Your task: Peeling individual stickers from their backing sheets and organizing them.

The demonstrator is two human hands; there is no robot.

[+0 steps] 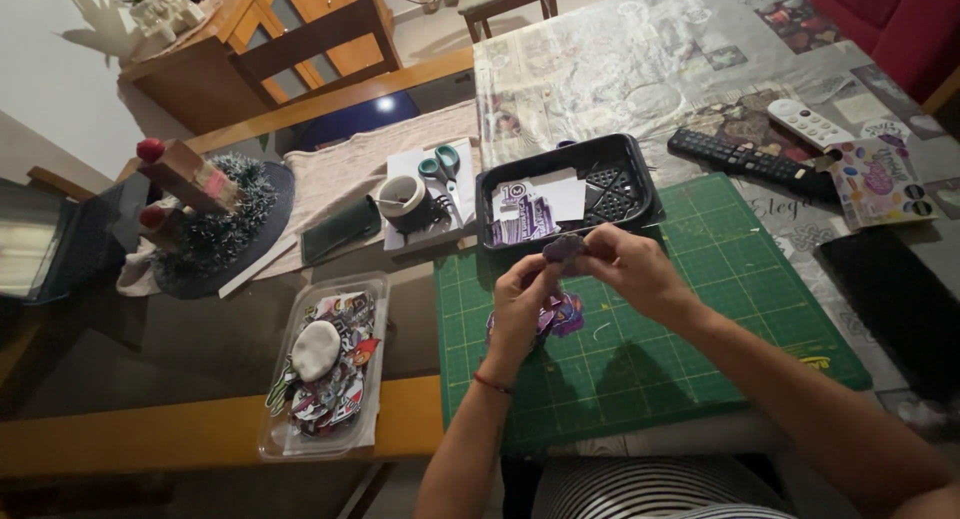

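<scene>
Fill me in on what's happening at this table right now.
A person seated at the table holds a small purple piece between the fingertips of both hands, left hand and right hand, above a green cutting mat. More purple cutouts lie on the mat under the hands. Just behind sits a black tray with paper scraps. A clear container of stickers sits to the left; scissors and two remote controls lie farther back.

Cutting mat [700, 279] matt green; tray [630, 159] glossy black plastic; tub [300, 419] clear plastic; table edge [150, 434] smooth wood.
</scene>
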